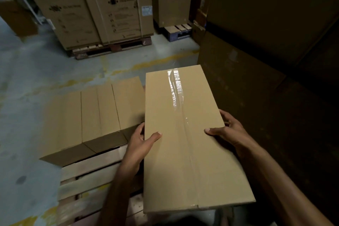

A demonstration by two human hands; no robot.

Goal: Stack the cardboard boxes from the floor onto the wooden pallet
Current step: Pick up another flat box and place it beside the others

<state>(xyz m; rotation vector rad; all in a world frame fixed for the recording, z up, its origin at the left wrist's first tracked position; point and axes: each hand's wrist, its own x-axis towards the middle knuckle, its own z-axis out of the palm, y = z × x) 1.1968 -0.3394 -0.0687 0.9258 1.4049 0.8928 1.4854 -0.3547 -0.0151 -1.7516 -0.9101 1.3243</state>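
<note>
A long cardboard box [183, 161] with clear tape down its middle fills the centre of the head view, held above the wooden pallet [88, 176]. My left hand [141, 141] grips its left edge, thumb on top and fingers round the side. My right hand [229, 130] grips the right edge the same way. Several similar boxes [95, 113] lie side by side on the far part of the pallet, just left of the held box. The pallet's near slats show bare below my left forearm.
Tall washing machine cartons [91, 9] stand on a pallet at the back. A dark wall of large cartons [266, 51] rises close on the right. Another carton on a blue pallet [176, 33] stands behind. Grey concrete floor [33, 79] with worn yellow lines lies to the left.
</note>
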